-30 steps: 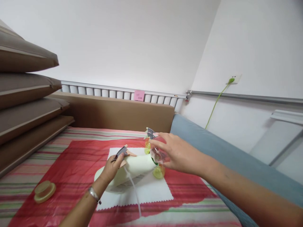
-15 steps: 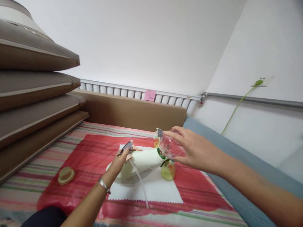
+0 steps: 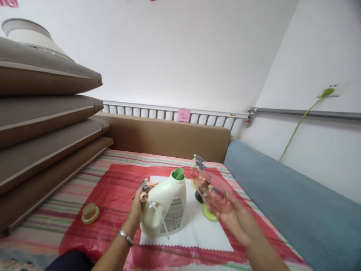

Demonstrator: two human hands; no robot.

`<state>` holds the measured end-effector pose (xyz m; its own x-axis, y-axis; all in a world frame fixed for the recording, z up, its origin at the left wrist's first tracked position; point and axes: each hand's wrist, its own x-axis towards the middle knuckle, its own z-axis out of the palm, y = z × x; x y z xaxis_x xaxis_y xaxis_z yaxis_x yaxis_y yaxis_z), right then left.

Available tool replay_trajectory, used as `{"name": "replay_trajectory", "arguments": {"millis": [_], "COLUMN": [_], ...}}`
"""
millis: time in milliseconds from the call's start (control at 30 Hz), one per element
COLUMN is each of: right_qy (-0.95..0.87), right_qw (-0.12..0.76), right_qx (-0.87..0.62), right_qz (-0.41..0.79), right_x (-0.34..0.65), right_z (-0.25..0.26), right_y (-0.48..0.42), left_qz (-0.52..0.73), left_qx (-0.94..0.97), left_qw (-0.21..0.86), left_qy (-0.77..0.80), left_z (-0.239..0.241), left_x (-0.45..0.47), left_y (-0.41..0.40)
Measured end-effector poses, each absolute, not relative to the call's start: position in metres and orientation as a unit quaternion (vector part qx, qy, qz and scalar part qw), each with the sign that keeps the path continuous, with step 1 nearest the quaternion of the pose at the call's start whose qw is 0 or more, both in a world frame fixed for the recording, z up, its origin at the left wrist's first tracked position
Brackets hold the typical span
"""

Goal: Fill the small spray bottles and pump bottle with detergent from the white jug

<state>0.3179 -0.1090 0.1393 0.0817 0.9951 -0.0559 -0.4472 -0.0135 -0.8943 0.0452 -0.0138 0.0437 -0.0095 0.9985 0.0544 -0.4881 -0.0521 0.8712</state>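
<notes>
My left hand (image 3: pixel 137 207) grips the handle of a white detergent jug (image 3: pixel 167 205), which stands upright with its green spout open. The same hand also pinches a pink-and-grey spray trigger head (image 3: pixel 146 186); its thin clear tube (image 3: pixel 160 216) hangs down over the jug. My right hand (image 3: pixel 229 214) holds a small clear pinkish bottle (image 3: pixel 210 187) tilted, just right of the jug and apart from it. The jug stands on a white cloth (image 3: pixel 194 233) spread over a red plastic sheet (image 3: pixel 113 192).
Behind the clear bottle stand a yellow-green spray bottle (image 3: pixel 198 162) and a yellow-green cap (image 3: pixel 209 212). Another cap (image 3: pixel 90 213) lies on the red sheet at left. Brown cushions (image 3: pixel 47 124) are stacked at left, a blue padded edge (image 3: pixel 282 195) runs along the right.
The jug went from lying tipped toward the clear bottle to standing upright. My right hand drew the clear bottle back toward me and lower. The view swung to the left.
</notes>
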Motion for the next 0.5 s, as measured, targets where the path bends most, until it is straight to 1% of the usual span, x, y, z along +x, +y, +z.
{"name": "replay_trajectory", "arguments": {"millis": [100, 167, 267, 367, 500], "right_qy": [-0.219, -0.177, -0.157, -0.16, -0.2], "right_qw": [0.616, 0.607, 0.598, 0.591, 0.586], "right_qx": [-0.367, -0.366, -0.404, -0.468, -0.476], "right_qz": [0.662, 0.683, 0.674, 0.637, 0.624], "right_x": [0.304, 0.298, 0.299, 0.298, 0.28], "right_z": [0.087, 0.061, 0.035, 0.026, 0.036], "right_y": [-0.128, -0.138, -0.146, -0.153, -0.171], "left_qz": [0.642, 0.661, 0.697, 0.75, 0.807], "left_qx": [0.361, 0.388, 0.4, 0.341, 0.303], "left_qw": [0.599, 0.56, 0.489, 0.436, 0.349], "left_qy": [0.315, 0.316, 0.339, 0.362, 0.368], "left_z": [0.044, 0.042, 0.043, 0.054, 0.078], "left_x": [0.042, 0.038, 0.027, 0.013, -0.001], "left_y": [-0.015, -0.017, -0.02, -0.025, -0.038]}}
